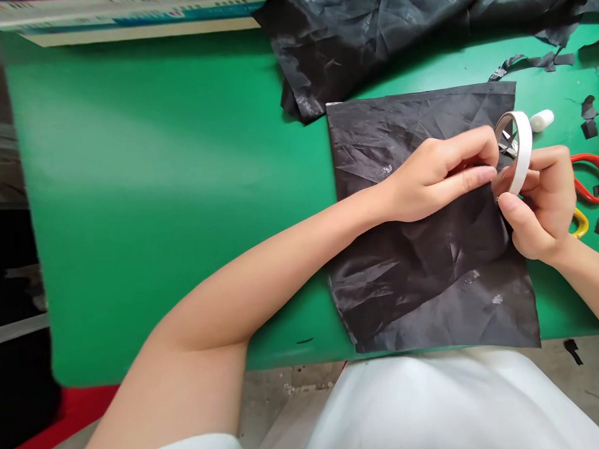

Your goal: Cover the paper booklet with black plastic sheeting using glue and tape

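Note:
A sheet of creased black fabric (404, 253) lies on the green table in front of me. My left hand (451, 175) rests over its right part, with thumb and index finger pinched together near the fabric's right edge. What sits between those fingertips is hidden. Close beside them, my right hand (544, 204) holds a narrow roll of white tape (523, 152) on its edge, thumb at the roll's lower rim. Metal blades (509, 142) show through the ring of the roll. Partly behind my right hand are a red scissor handle (595, 180) and a yellow handle loop (581, 224).
More crumpled black fabric (371, 36) lies along the far side of the table (154, 191). A stack of printed boxes or books (146, 19) stands at the far left. A small white cylinder (542, 120) and several black scraps (589, 128) lie at the right.

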`<move>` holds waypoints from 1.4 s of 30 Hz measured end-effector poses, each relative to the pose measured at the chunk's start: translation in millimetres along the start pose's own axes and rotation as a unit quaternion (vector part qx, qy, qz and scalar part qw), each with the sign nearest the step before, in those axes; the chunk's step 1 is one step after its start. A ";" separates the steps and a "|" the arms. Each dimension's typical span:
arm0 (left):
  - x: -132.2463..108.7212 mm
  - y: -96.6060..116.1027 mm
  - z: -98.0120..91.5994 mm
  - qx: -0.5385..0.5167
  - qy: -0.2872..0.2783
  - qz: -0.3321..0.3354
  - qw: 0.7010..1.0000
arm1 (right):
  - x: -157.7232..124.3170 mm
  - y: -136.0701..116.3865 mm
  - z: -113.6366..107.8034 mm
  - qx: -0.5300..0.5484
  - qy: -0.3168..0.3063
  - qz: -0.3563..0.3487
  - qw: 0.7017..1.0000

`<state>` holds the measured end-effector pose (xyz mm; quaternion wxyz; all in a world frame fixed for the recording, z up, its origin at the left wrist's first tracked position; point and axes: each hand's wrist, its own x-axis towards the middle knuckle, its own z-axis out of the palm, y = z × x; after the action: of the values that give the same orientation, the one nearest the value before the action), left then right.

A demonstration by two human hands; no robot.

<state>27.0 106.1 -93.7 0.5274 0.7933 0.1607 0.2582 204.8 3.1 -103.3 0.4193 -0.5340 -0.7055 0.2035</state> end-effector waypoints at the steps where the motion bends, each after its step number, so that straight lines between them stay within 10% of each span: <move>1: 0.1 0.4 -0.1 -0.002 0.015 -0.007 1.000 | 0.8 -0.9 0.2 0.009 0.012 0.007 1.000; 20: 2.2 -0.8 -1.2 -0.004 -0.013 0.012 1.000 | 9.7 -14.1 -1.0 -0.044 0.132 -0.014 0.990; 42: 0.9 0.0 3.2 0.077 0.000 0.025 0.997 | 11.8 -17.8 -5.3 -0.220 0.018 -0.120 0.968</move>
<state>29.6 104.1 -94.5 0.4582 0.8354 0.1598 0.2581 197.8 7.0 -82.9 0.3252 -0.5279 -0.7843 -0.0185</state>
